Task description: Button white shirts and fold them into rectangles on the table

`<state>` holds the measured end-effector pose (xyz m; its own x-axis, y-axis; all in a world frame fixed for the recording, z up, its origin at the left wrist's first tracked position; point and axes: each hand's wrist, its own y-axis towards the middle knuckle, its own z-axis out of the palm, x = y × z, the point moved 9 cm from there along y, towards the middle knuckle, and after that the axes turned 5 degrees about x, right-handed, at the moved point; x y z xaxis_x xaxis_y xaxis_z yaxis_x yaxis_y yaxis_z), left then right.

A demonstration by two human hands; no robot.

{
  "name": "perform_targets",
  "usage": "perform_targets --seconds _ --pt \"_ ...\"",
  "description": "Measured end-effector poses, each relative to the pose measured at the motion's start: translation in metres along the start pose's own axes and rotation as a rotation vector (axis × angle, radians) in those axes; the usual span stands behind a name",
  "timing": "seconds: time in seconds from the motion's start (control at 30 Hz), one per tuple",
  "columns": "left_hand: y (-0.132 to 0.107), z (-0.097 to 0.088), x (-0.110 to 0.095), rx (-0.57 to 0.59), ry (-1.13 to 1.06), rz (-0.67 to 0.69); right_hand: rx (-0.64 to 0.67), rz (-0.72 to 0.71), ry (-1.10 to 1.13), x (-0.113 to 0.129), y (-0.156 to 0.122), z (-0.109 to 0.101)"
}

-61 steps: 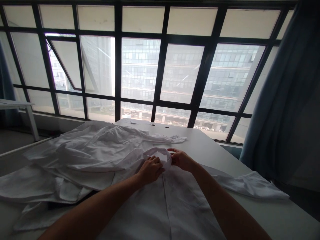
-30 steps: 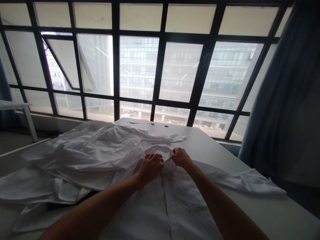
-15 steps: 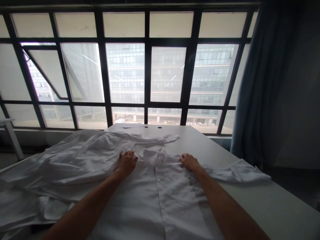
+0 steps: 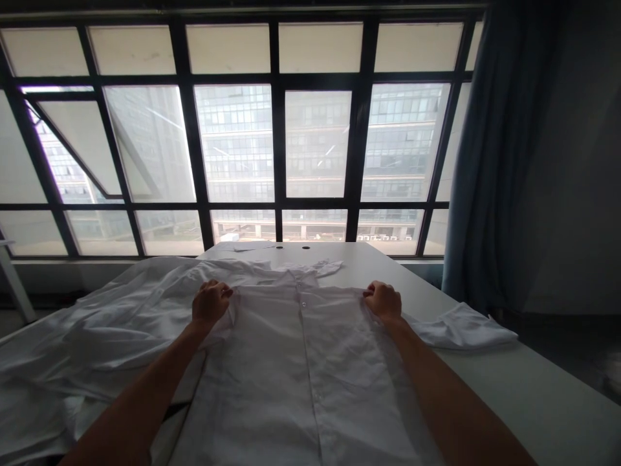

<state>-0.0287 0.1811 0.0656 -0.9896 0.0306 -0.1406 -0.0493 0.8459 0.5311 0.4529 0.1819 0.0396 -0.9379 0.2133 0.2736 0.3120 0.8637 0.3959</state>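
A white button-up shirt point(image 4: 272, 362) is stretched between my hands, its buttoned front facing up and its placket running down the middle. My left hand point(image 4: 211, 303) is closed on the cloth at the shirt's upper left. At the upper right, my right hand point(image 4: 382, 300) pinches the fabric in the same way. The upper edge of the shirt runs nearly straight between the two hands, and the collar is mostly hidden behind it. One sleeve point(image 4: 460, 327) lies on the table beyond my right forearm.
More crumpled white cloth point(image 4: 121, 317) covers the left side of the white table point(image 4: 524, 382). Paper-like sheets point(image 4: 247, 246) lie at the table's far end, by two dark round holes. Behind stand a window wall point(image 4: 276, 142) and, at right, a blue curtain point(image 4: 495, 168).
Both hands went from resting on the shirt near its shoulders to gripping it. They have moved farther apart, the shirt's upper edge is lifted and pulled taut, and the collar has dropped from sight.
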Motion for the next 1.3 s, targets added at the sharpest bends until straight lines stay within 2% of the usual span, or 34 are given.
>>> perform_targets --seconds 0.1,0.23,0.3,0.4,0.47,0.53,0.57,0.63,0.73,0.77,0.87,0.97,1.1,1.2,1.3 --pt "0.006 -0.008 0.0 -0.026 -0.006 0.021 -0.058 -0.02 0.009 0.006 0.0 -0.011" --pt "0.024 -0.013 0.004 0.082 -0.04 -0.046 -0.127 -0.065 -0.032 0.013 0.0 -0.027" --pt "0.039 -0.025 0.005 0.099 -0.044 -0.081 -0.142 -0.038 -0.035 0.011 0.005 -0.037" --pt "0.064 -0.052 0.002 0.022 -0.072 -0.079 -0.2 0.03 0.029 0.005 0.017 -0.058" --pt "0.08 -0.062 -0.003 -0.033 -0.111 -0.074 -0.233 0.058 0.087 0.005 0.029 -0.066" --pt "0.093 -0.057 -0.011 -0.047 -0.142 -0.065 -0.169 0.087 0.121 0.007 0.044 -0.057" --pt "0.097 -0.048 -0.016 -0.03 -0.151 -0.058 -0.099 0.104 0.124 0.008 0.05 -0.046" --pt "0.099 -0.018 -0.027 0.07 -0.153 -0.046 0.079 0.109 0.107 0.011 0.057 -0.016" --pt "0.079 0.039 -0.041 0.317 -0.109 0.006 0.362 0.014 0.02 0.017 0.046 0.032" --pt "0.068 0.052 -0.047 0.362 -0.092 0.047 0.434 -0.034 -0.005 0.018 0.038 0.044" --pt "0.027 0.076 -0.061 0.438 -0.071 0.169 0.547 -0.158 -0.028 0.019 0.006 0.063" --pt "-0.017 0.082 -0.075 0.489 -0.067 0.302 0.543 -0.238 -0.044 0.014 -0.023 0.063" --pt "-0.067 0.08 -0.084 0.558 -0.028 0.466 0.519 -0.253 -0.092 -0.005 -0.052 0.058" --pt "-0.089 0.08 -0.075 0.621 0.007 0.469 0.48 -0.294 -0.125 -0.017 -0.069 0.052" --pt "-0.099 0.075 -0.067 0.633 0.021 0.46 0.5 -0.312 -0.181 -0.025 -0.085 0.05"
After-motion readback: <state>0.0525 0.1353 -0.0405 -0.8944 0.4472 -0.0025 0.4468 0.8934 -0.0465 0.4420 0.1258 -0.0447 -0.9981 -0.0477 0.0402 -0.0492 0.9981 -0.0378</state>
